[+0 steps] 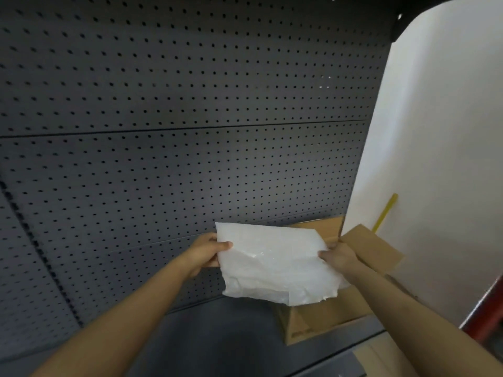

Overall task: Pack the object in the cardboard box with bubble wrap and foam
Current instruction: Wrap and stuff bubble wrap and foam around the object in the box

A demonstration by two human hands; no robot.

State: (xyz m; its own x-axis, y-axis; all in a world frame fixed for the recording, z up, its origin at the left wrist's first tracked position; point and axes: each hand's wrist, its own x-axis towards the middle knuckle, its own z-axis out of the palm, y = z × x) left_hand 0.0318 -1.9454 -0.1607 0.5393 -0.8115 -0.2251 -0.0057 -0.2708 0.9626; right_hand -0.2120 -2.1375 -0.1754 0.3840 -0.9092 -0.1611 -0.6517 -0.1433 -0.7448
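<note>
Over brown cardboard box (321, 319) at 5 o'clock, left hand (205, 253) and right hand (339, 255) each pinch white wrapped bundle (275, 265); best lowered level, centred.

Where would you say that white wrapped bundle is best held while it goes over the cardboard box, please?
By its two short side edges, one hand from each side, as now: the left hand pinches the left edge and the right hand the right. The white wrapped bundle is flat, wide and limp, with loose ragged wrap along its lower edge, so two side grips probably keep it level above the cardboard box.
</note>
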